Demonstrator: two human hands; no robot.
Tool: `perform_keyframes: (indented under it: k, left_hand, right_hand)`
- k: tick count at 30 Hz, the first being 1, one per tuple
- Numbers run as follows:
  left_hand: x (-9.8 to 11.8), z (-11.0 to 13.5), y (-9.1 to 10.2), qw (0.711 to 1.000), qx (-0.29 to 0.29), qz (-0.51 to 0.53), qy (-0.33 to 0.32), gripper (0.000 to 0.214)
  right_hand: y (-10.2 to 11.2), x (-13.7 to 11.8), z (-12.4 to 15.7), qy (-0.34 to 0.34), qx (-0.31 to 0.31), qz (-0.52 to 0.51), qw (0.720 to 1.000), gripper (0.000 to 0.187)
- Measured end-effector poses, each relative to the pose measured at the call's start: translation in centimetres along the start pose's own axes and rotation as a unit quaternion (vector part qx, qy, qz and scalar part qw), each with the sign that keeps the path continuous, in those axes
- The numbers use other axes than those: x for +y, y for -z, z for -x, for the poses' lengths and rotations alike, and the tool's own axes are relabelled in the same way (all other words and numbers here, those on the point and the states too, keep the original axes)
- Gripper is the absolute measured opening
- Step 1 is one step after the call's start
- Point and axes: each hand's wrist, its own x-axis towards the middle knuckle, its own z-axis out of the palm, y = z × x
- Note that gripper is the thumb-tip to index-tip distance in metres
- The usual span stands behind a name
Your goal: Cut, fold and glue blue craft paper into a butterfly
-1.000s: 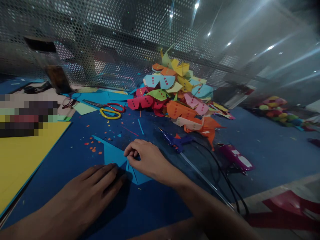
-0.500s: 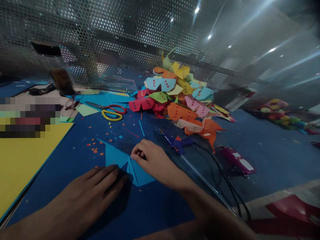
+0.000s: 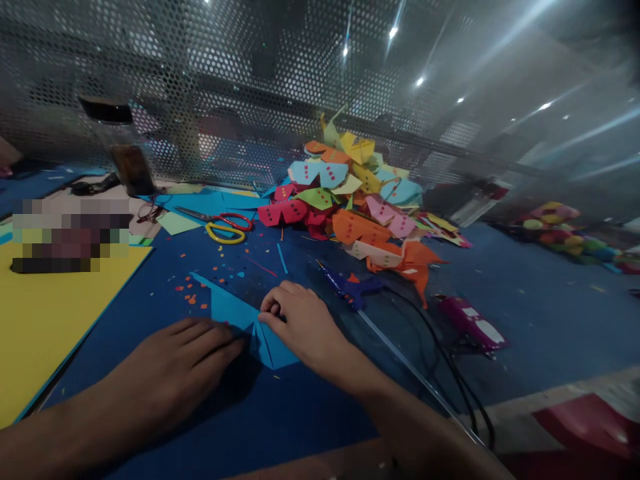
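Touching the folded blue paper on the bench, the left hand lies flat, grip wide; the right hand curls, but I can't tell if it pinches.

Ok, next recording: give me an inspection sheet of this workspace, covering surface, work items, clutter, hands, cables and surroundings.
Surface: blue tabletop, strewn with small scraps.
Work items: folded blue paper lying between the hands; glue gun and red-and-yellow-handled scissors lie apart from it.
Clutter: heaped colored paper cutouts, orange bits, large yellow sheet, purple object.
Hands: left hand palm down at the paper's near edge; right hand fingers curled over it, any pinch unclear.
Cables: black cord running from the glue gun toward the near right edge.
Surroundings: perforated panel behind, dark-lidded jar before it.
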Motion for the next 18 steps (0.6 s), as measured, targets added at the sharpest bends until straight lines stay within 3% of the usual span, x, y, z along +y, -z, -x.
perform_keyframes:
  k: [7,11,18]
  left_hand:
    - [-0.8,0.1,-0.2,0.997,0.050,0.038,0.047,0.026]
    - [-1.7,-0.1,0.2,0.985,0.032,0.067,0.156,0.027]
    - [-2.0,-0.8,1.9,0.953,0.064,0.140,0.263,0.027]
  right_hand:
    - [0.1,0.0,-0.4,-0.035,-0.025,-0.030,0.999,0.005]
    - [0.0,-0.1,-0.5,-0.037,-0.013,-0.040,0.998,0.004]
    - [-0.2,-0.1,-0.5,-0.010,-0.002,-0.078,0.997,0.009]
